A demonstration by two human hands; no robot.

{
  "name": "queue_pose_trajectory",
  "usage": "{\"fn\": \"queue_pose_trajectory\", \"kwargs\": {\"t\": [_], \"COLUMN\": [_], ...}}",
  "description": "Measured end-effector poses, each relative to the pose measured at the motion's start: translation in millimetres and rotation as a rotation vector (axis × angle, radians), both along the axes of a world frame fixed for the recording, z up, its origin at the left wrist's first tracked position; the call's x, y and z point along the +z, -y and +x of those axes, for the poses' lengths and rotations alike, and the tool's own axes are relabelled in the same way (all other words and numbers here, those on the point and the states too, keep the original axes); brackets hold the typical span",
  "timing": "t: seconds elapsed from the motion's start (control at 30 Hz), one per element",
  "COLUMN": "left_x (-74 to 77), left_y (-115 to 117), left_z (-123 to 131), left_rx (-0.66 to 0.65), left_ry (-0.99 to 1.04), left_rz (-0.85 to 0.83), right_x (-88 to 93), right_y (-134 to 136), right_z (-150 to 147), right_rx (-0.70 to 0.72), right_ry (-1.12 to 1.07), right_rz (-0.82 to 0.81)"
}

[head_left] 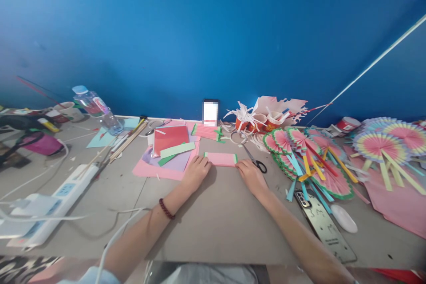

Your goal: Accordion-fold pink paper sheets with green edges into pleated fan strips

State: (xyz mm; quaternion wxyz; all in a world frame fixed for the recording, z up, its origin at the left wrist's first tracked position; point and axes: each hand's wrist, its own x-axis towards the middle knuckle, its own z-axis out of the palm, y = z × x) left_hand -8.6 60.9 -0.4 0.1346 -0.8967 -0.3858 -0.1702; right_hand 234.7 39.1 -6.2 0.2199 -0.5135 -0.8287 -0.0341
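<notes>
A small pink paper strip with green ends (220,159) lies flat on the grey table (213,226) in the middle. My left hand (195,172) rests at its left end with the fingers curled onto the paper. My right hand (250,175) presses on its right end, fingers also bent down on the edge. A dark bead bracelet (166,209) is on my left wrist. Both hands touch the strip from the near side.
Black-handled scissors (255,160) lie just right of the strip. A pile of coloured paper sheets (171,151) sits to the left, folded paper fans (309,159) to the right, a phone (324,224) near my right forearm, a power strip (56,199) and a water bottle (98,108) at left.
</notes>
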Motion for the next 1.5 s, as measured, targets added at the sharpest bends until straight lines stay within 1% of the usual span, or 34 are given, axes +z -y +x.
{"fn": "queue_pose_trajectory", "kwargs": {"t": [0.3,0.47,0.63,0.8,0.93,1.13,1.27,1.4,1.5], "left_x": [0.5,-1.4,-3.1,-4.2,-2.4,7.0,6.1,1.9,2.3], "left_y": [5,13,29,42,45,45,45,45,46], "left_z": [4,10,19,29,32,32,32,31,31], "left_rx": [0.009,0.027,0.099,0.178,0.206,0.236,0.237,0.227,0.228], "left_ry": [-0.027,-0.050,-0.023,0.043,-0.004,-0.063,-0.055,-0.048,-0.054], "left_rz": [0.054,0.079,-0.016,-0.023,-0.035,-0.179,-0.180,-0.179,-0.187], "right_x": [0.7,1.8,-3.0,-2.4,0.4,3.9,6.5,4.2,2.8], "right_y": [4,12,22,28,31,36,37,35,34], "right_z": [-5,-12,-23,-34,-39,-43,-44,-43,-44], "right_rx": [-0.061,-0.089,-0.141,-0.193,-0.223,-0.258,-0.238,-0.172,-0.157], "right_ry": [0.146,0.237,0.245,0.270,0.287,0.289,0.285,0.296,0.290], "right_rz": [0.017,0.016,0.002,-0.047,-0.067,-0.094,-0.063,0.026,0.050]}}
